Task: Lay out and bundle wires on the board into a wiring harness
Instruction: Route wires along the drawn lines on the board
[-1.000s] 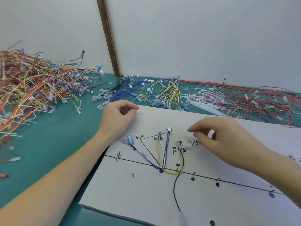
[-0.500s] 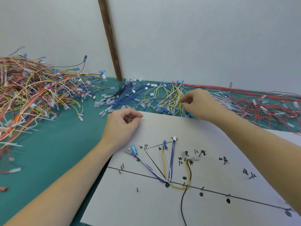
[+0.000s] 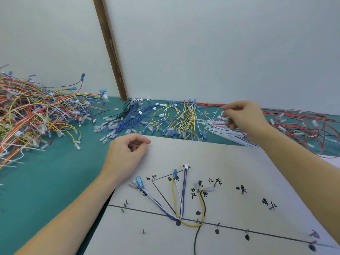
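While my left hand (image 3: 127, 153) rests loosely curled on the far left corner of the white board (image 3: 239, 172), gripping nothing that I can make out, my right hand (image 3: 244, 116) is off the board, over the heap of red and white wires (image 3: 287, 126) on the green table (image 3: 46, 181). Its fingers are bent and seem to pinch a red strand out of that heap, though I cannot tell how firmly. No bins or trays show from my view; the stock lies in loose piles along the back of the table: a mixed tangle of wires (image 3: 33, 111) at far left, a blue bunch (image 3: 127, 118), then a yellow and white bunch (image 3: 182, 120), then the red heap. On the board, the part-built harness sits among the pins: a white and blue pair (image 3: 156, 203) with a blue terminal (image 3: 139, 182), a yellow wire (image 3: 173, 196), a blue pair up to a small white plug (image 3: 186, 166), and a black wire (image 3: 197, 236) running off the near edge. They gather at the drawn black line (image 3: 257, 232), beside black dots and handwritten labels. Half a second ago my right hand was at the yellow bunch; it has shifted rightward to the red heap. A second ago it hovered above the board's labels. My left hand has stayed put, and the laid wires have not moved
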